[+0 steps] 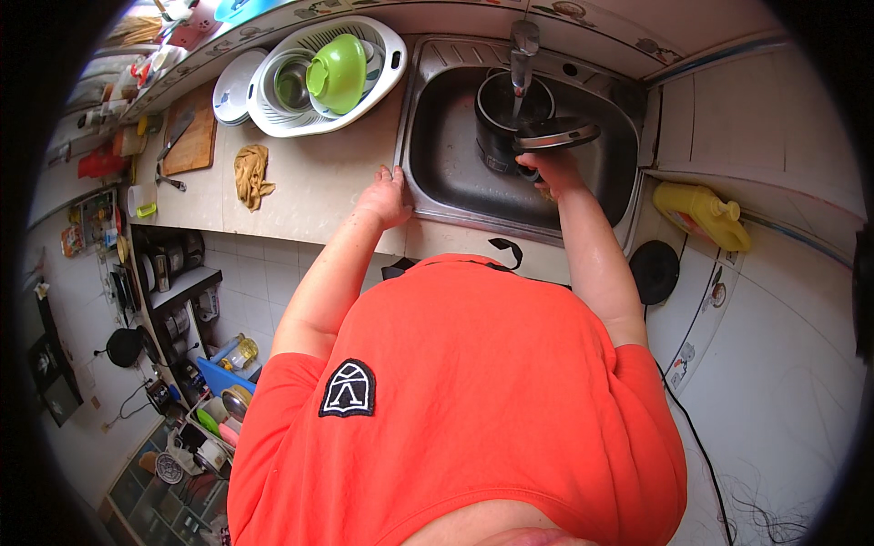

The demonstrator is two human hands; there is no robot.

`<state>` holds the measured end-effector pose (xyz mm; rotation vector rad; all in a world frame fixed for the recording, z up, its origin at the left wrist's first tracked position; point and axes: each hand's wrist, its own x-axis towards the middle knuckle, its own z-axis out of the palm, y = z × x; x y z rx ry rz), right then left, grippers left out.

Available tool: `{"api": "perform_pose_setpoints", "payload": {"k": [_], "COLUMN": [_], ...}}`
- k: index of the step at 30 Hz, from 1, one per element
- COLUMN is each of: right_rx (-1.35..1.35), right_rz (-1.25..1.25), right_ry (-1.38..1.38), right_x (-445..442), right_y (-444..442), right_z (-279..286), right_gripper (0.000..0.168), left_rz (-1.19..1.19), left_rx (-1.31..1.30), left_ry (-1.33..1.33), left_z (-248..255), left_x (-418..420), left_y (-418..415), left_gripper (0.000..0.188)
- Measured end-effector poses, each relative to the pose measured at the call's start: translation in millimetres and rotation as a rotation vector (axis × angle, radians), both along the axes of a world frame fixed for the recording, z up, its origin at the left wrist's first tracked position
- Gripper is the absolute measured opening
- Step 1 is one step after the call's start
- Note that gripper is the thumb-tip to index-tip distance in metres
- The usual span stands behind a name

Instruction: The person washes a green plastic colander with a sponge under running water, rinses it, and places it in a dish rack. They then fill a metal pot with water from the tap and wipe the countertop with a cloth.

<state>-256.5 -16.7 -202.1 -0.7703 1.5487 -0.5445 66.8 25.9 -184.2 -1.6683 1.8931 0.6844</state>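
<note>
My left hand (386, 199) rests on the counter, its fingers at the left rim of a metal sink (444, 170). It holds nothing. My right hand (554, 170) is over the sink, closed around a black handle (530, 172). Whether that handle belongs to the pot or the lid, I cannot tell. Behind the hand stands a dark, deep pot (493, 140), upright in the sink and bearing a printed label. A tilted dark lid (556, 134) with a metallic band covers part of its right side. Water runs from the faucet (524, 41) into the pot.
Left of the sink, a white drain basket (293, 128) holds a green bowl (341, 72) and other dishes. Nearby lie a tan cloth (252, 176), a cutting board (194, 136) and a knife (176, 133). A yellow jug (700, 211) sits at the right.
</note>
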Motion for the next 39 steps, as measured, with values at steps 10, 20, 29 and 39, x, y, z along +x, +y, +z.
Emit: {"api": "perform_pose_setpoints", "payload": {"k": [10,20,29,39], "right_rx": [0.002,-0.008,0.01,0.033], "right_rz": [0.022,0.014,0.039,0.051], "right_ry": [-0.002,-0.023,0.005,0.001], "right_x": [-1.1,-1.5,0.0,-1.4], "right_y": [-1.4,0.4,-1.6,-3.3], "right_z": [-1.9,-2.8,-0.3,1.0], "right_gripper": [0.043,0.041,0.043,0.041], "left_rz": [0.022,0.02,0.029,-0.034], "left_rx": [0.08,0.081,0.082,0.006], "left_ry": [-0.022,-0.024,-0.025,-0.019], "left_z": [13.2,11.9,12.5,-1.0], "left_x": [-6.6,-7.1,-8.1,2.4], "left_y": [-5.4,-5.1,-5.0,-7.2], "left_gripper": [0.091,0.092,0.092,0.084]}}
